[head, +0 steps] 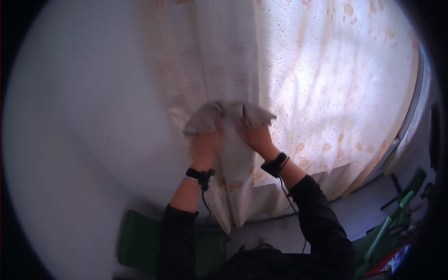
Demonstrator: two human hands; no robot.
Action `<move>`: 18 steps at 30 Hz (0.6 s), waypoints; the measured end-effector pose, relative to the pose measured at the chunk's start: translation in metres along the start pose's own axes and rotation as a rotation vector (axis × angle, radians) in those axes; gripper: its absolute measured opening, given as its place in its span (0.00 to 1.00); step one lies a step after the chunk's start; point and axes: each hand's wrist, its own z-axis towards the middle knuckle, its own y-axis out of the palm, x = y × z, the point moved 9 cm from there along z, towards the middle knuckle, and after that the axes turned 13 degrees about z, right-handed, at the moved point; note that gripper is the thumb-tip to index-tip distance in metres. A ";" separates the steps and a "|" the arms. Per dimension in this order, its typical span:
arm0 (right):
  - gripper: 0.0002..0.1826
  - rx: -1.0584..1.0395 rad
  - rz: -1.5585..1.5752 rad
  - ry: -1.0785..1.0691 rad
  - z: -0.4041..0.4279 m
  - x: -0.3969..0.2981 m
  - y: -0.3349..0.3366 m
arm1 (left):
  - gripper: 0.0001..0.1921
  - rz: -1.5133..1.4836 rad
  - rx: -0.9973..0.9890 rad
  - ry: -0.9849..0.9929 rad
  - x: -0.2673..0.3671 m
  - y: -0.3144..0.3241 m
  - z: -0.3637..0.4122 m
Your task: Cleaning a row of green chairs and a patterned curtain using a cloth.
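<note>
Before me hangs a long pale curtain (224, 52) with flower patterns, brightly lit from behind on its right side. My left hand (208, 141) is pressed to a greyish cloth (204, 119), with its fingers partly covered and blurred. The right part of the greyish fabric (259, 113) lies over the fingers of my right hand (257, 136). Both hands are near each other in front of the curtain. Whether the two grey parts are one piece, I cannot tell. A black strap device with a cable sits on each wrist.
A plain wall (87, 105) stands on the left. Green chairs are at the lower left (138, 238) and lower right (376, 241). At the far right edge part of a person (420, 203) shows dimly. Cables hang from both wrists.
</note>
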 end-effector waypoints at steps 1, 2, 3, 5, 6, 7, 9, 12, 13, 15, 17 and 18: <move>0.21 0.090 -0.075 -0.119 -0.018 -0.006 0.000 | 0.33 -0.011 0.002 -0.003 0.001 0.007 -0.010; 0.21 0.084 -0.065 -0.122 -0.025 -0.005 0.007 | 0.33 -0.044 0.042 0.047 0.000 0.003 -0.019; 0.21 0.011 -0.118 -0.115 -0.029 -0.003 0.012 | 0.33 -0.090 0.087 0.105 0.006 -0.004 -0.024; 0.20 -0.063 -0.179 -0.108 -0.030 0.003 0.015 | 0.33 -0.085 0.077 0.105 0.009 -0.009 -0.019; 0.20 -0.031 -0.147 -0.092 -0.012 -0.006 0.006 | 0.32 -0.058 0.060 0.101 0.004 -0.015 -0.016; 0.19 -0.007 -0.138 -0.071 0.006 -0.005 -0.009 | 0.32 -0.073 0.060 0.108 0.009 -0.025 -0.005; 0.25 -0.238 -0.143 0.138 0.046 0.013 -0.015 | 0.32 -0.172 -0.088 0.040 0.008 -0.039 0.024; 0.27 -0.230 -0.215 0.044 0.095 0.002 -0.033 | 0.31 -0.091 0.374 0.094 -0.002 -0.086 0.057; 0.27 -0.226 -0.220 0.043 0.095 0.003 -0.032 | 0.31 -0.092 0.380 0.095 -0.003 -0.087 0.062; 0.28 -0.167 -0.198 0.027 0.096 0.004 -0.032 | 0.30 -0.093 0.514 0.064 -0.006 -0.092 0.065; 0.28 -0.325 -0.088 0.233 0.073 0.014 -0.016 | 0.30 -0.076 0.508 0.058 -0.003 -0.077 0.055; 0.28 -0.266 -0.103 0.162 0.055 0.015 -0.013 | 0.29 -0.066 0.506 0.055 0.004 -0.069 0.049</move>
